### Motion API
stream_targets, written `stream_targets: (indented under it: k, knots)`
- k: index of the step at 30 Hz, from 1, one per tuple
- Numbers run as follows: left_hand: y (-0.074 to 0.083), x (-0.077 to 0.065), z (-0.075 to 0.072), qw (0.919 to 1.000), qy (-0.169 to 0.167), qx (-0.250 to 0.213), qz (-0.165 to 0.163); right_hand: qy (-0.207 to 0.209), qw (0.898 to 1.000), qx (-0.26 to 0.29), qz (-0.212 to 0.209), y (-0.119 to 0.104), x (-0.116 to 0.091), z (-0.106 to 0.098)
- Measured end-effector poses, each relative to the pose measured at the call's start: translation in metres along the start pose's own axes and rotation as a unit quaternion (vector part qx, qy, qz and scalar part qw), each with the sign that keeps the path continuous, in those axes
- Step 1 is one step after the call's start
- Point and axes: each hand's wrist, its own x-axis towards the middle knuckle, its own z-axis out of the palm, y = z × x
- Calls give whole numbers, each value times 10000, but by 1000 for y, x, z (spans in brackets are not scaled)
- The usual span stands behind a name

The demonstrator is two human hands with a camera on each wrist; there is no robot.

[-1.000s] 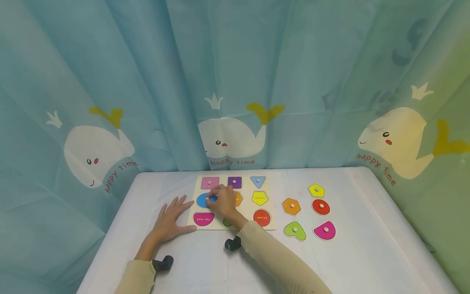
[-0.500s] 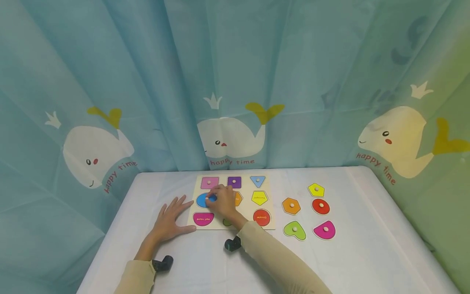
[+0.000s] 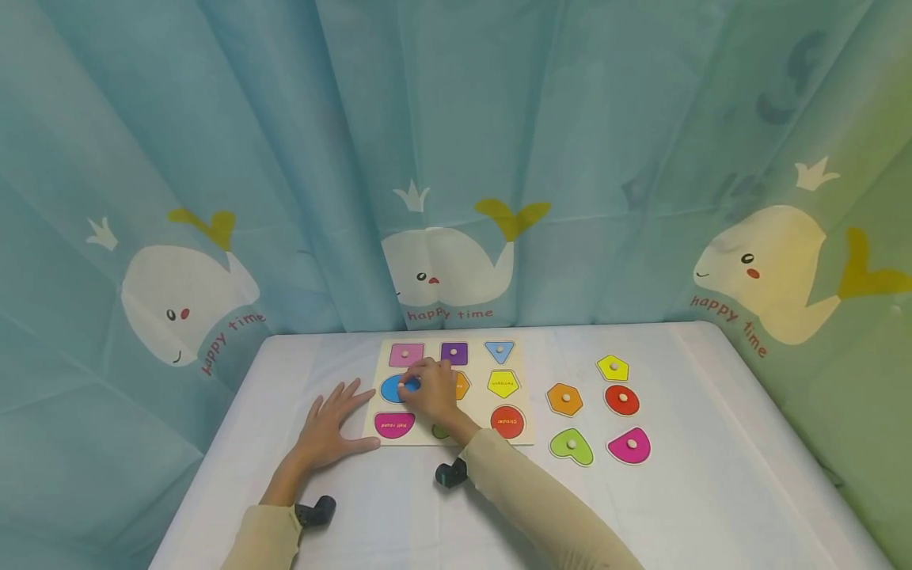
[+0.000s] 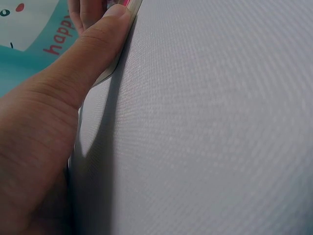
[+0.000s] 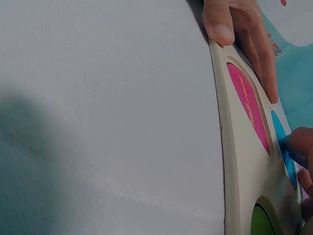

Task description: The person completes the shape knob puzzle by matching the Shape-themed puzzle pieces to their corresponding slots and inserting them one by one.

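Observation:
A cream shape puzzle board [image 3: 479, 405] lies on the table. My right hand [image 3: 436, 393] is over it, with thumb and fingertip pinching the middle of the blue oval piece [image 3: 390, 389], which sits in the left slot of the middle row; the knob is hidden by the fingers. My left hand [image 3: 329, 431] is spread along the board's left side, thumb [image 5: 222, 30] at the near corner and fingertips by the left edge. Pink rectangle [image 3: 407, 355], purple square [image 3: 454, 353] and light blue triangle [image 3: 499, 351] pieces with knobs fill the back row.
Right of the board lie knobbed pieces: yellow pentagon [image 3: 613, 367], orange hexagon [image 3: 565, 400], red circle [image 3: 622, 401], green heart [image 3: 571, 448] and magenta half round [image 3: 630, 447]. Printed slots such as red circular [image 3: 507, 422] and half round [image 3: 394, 425] show. A curtain [image 3: 606, 158] hangs behind.

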Motion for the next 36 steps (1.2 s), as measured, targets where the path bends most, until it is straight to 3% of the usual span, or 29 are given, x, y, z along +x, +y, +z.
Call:
stream_targets:
  k: [4, 9, 17, 26, 30, 36]
  knots:
    - [0, 0, 1, 10000, -17, -3, -20, -177, 9998, -46, 6, 0, 0, -3]
    - [-1, -2, 3, 10000, -54, -1, -43, -692, 9975, -73, -82, 1, 2, -13]
    - [0, -2, 1, 10000, 0, -61, 19, -1124, 9850, 429, -1234, 15, 5, -42]
    - [-2, -1, 4, 9999, 7, -120, -6, -1367, 9702, 1045, -1709, 44, -1, -93]
    - [-3, 0, 5, 9999, 53, -110, -3, -1360, 9692, 1121, -1722, 56, -7, -117]
    - [-3, 1, 3, 10000, 5, -65, -20, -1242, 9776, 955, -1407, 74, -23, -152]
